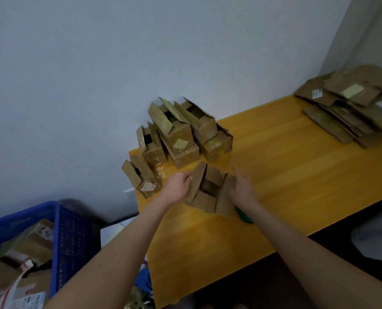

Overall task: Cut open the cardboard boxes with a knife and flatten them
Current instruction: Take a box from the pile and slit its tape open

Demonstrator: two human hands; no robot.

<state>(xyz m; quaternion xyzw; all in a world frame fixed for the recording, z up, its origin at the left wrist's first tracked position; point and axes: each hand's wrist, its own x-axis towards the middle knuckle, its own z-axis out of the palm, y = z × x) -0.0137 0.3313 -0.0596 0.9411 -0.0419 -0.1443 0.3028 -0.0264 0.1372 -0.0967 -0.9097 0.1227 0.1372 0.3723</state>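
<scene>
A small brown cardboard box (pixel 210 190) with its flaps open lies on the yellow wooden table (pixel 285 166) between my hands. My left hand (pixel 177 186) grips its left flap with curled fingers. My right hand (pixel 243 190) lies against the box's right side with the fingers stretched out. A green object (pixel 244 216), possibly the knife's handle, lies on the table under my right wrist, mostly hidden by it.
Several opened boxes (pixel 181 132) are heaped against the grey wall behind the box I hold. A pile of flattened cardboard (pixel 355 105) sits at the table's far right. A blue crate (pixel 58 239) with more boxes stands at lower left, beside the table.
</scene>
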